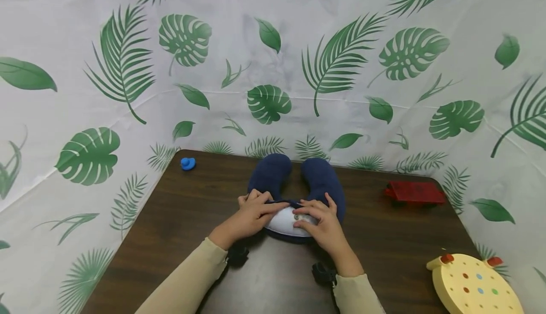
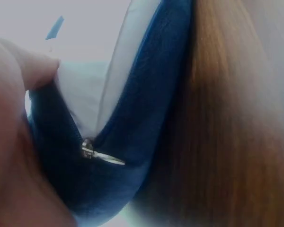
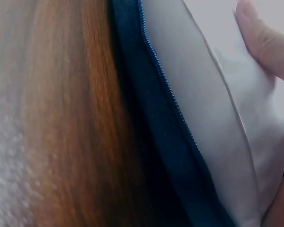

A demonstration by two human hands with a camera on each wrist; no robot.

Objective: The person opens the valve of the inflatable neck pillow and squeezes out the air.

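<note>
A navy U-shaped neck pillow (image 1: 325, 181) lies on the table with its curved middle toward me. Its cover is unzipped there, baring a white inner cushion (image 1: 281, 221). My left hand (image 1: 250, 214) pinches the upper edge of the cover at the left of the opening. In the left wrist view a metal zipper slider with a pull tab (image 2: 106, 156) sits at that end of the opening. My right hand (image 1: 324, 226) grips the pillow at the right of the opening, its thumb (image 3: 262, 40) on the white inner cushion; its other fingertips are hidden in the right wrist view.
The dark wooden table (image 1: 204, 200) backs onto a leaf-print cloth (image 1: 230, 67). A small blue toy duck (image 1: 187, 164) stands at the far left corner. A red translucent object (image 1: 415, 192) lies at the far right. A yellow round toy with dots (image 1: 473, 285) is at the near right.
</note>
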